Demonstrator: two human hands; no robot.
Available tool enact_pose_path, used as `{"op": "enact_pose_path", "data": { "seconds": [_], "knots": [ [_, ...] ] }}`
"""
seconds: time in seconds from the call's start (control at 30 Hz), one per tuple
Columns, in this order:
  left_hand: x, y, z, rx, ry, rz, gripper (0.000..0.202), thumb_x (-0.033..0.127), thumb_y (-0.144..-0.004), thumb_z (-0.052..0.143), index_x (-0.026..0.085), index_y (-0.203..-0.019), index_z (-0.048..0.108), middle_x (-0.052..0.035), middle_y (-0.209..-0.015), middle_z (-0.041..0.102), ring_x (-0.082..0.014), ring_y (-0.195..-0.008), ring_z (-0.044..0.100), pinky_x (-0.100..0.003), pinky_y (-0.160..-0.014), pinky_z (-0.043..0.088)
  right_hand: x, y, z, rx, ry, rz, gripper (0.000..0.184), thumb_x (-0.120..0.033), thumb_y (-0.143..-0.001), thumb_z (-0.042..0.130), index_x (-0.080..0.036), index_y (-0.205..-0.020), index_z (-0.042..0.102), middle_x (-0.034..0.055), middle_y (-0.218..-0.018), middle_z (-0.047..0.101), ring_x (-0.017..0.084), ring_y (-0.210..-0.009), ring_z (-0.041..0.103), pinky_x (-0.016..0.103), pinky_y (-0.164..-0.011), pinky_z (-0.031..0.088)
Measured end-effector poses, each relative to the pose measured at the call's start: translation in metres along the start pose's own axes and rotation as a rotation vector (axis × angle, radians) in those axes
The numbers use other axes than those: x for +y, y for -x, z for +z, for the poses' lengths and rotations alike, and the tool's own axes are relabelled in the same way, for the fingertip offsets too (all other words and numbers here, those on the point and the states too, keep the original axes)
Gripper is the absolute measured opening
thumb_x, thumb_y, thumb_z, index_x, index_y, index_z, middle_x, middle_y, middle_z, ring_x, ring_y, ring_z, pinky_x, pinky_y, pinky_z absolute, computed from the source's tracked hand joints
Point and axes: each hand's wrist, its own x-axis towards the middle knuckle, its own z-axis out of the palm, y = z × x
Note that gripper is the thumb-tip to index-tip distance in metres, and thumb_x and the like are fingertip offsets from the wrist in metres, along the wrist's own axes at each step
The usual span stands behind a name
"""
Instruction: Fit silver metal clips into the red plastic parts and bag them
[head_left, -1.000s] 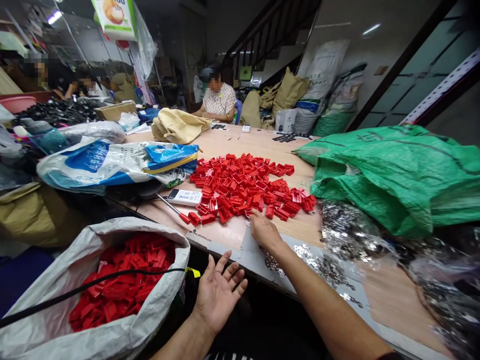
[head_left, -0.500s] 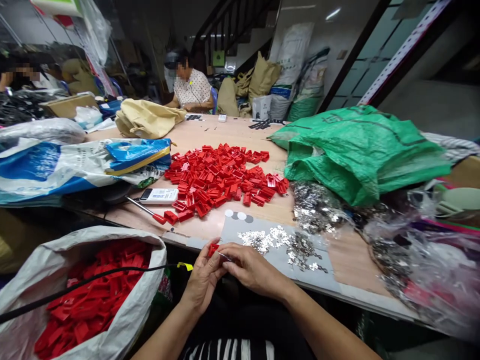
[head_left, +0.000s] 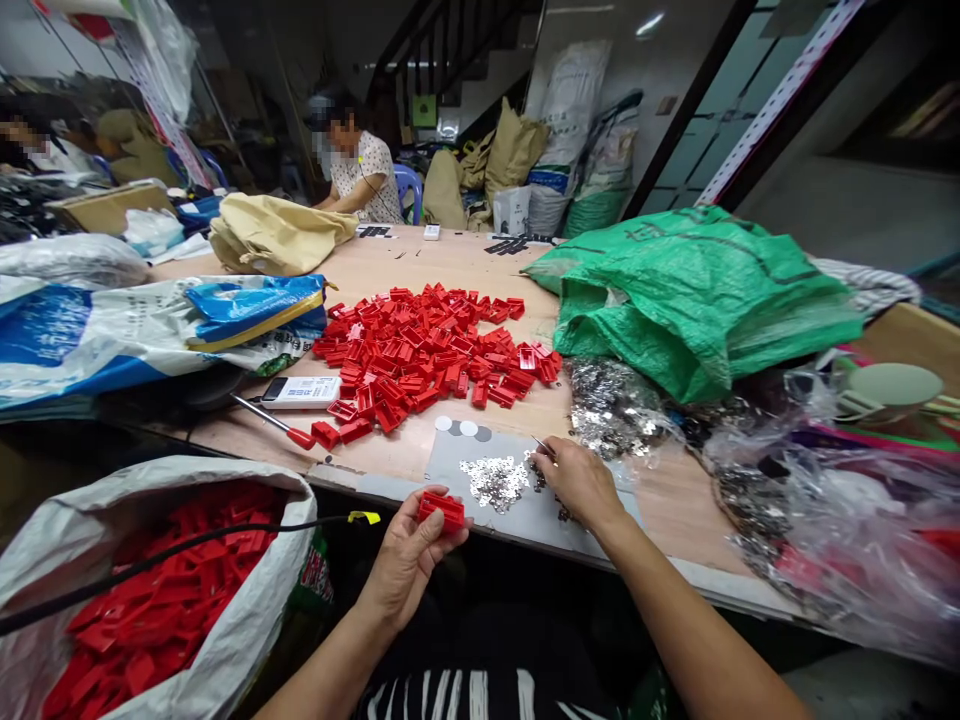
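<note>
My left hand (head_left: 409, 560) grips a red plastic housing (head_left: 445, 510) between thumb and fingers, just in front of the table edge. Over the grey sheet (head_left: 448, 462), my right hand (head_left: 583, 485) is closed on a slim metal tool that looks like tweezers (head_left: 543, 447), mostly hidden by the fingers. Below that hand, small dark metal pieces (head_left: 562, 512) are partly covered. Shiny flat metal pieces (head_left: 495, 484) lie loose on the sheet to its left. A heap of similar red housings (head_left: 420, 350) spreads across the table beyond.
An open white sack (head_left: 289, 590) of red housings stands at left, crossed by a black cable (head_left: 202, 540). A red-handled screwdriver (head_left: 274, 420) and a white device (head_left: 304, 391) lie nearby. Right are a green sack (head_left: 697, 290) and bagged metal pieces (head_left: 615, 405). A person (head_left: 367, 175) sits opposite.
My hands have parted. The right moved right and forward to the metal pieces with the tweezers; the left keeps the red housing, now more fully visible. The view has shifted slightly.
</note>
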Motion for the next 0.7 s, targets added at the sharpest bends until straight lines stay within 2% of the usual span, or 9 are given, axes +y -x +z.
{"op": "enact_pose_path", "data": {
  "seconds": [0.2,0.3,0.43,0.57,0.7],
  "knots": [
    [-0.002,-0.001,-0.004,0.08,-0.155,0.145,0.042,0.023,-0.069,0.077,0.018,-0.106,0.061,-0.0047,-0.092,0.071,-0.018,-0.084,0.068,-0.03,-0.078,0.055,-0.016,-0.01,0.005,-0.021,0.055,0.031,0.015,-0.029,-0.09,0.055,-0.018,-0.088,0.065,0.0095,-0.087,0.069,0.024,-0.081,0.064,0.028,-0.062,0.039],
    [-0.001,-0.003,-0.007,0.134,-0.28,0.247,0.042,0.021,-0.064,0.08,0.017,-0.103,0.063,-0.0043,-0.09,0.072,-0.0157,-0.081,0.067,-0.028,-0.078,0.054,-0.016,-0.012,0.004,-0.038,0.068,0.039,0.016,-0.028,-0.09,0.053,-0.018,-0.088,0.066,0.0108,-0.085,0.07,0.025,-0.079,0.064,0.029,-0.061,0.039],
    [0.001,-0.005,-0.007,0.151,-0.403,0.33,0.036,0.022,-0.065,0.079,0.018,-0.098,0.065,-0.0036,-0.092,0.073,-0.0154,-0.084,0.067,-0.026,-0.08,0.052,-0.013,-0.008,0.003,-0.03,0.061,0.034,0.017,-0.029,-0.09,0.053,-0.019,-0.088,0.066,0.0105,-0.085,0.07,0.026,-0.078,0.064,0.03,-0.061,0.039],
    [0.0,-0.005,-0.006,0.15,-0.484,0.377,0.034,0.024,-0.066,0.078,0.019,-0.097,0.067,-0.004,-0.094,0.073,-0.0167,-0.085,0.067,-0.027,-0.081,0.052,-0.006,-0.004,0.004,0.08,-0.065,-0.021,0.016,-0.03,-0.088,0.052,-0.02,-0.089,0.065,0.0074,-0.089,0.07,0.025,-0.079,0.064,0.03,-0.065,0.042],
    [-0.003,-0.005,-0.005,0.14,-0.516,0.396,0.033,0.025,-0.067,0.078,0.019,-0.098,0.067,-0.0047,-0.094,0.073,-0.0186,-0.086,0.067,-0.028,-0.082,0.053,0.002,-0.003,0.009,0.147,-0.327,-0.053,0.019,-0.034,-0.086,0.051,-0.021,-0.086,0.065,0.0054,-0.082,0.07,0.023,-0.073,0.064,0.03,-0.067,0.044]
  ]
}}
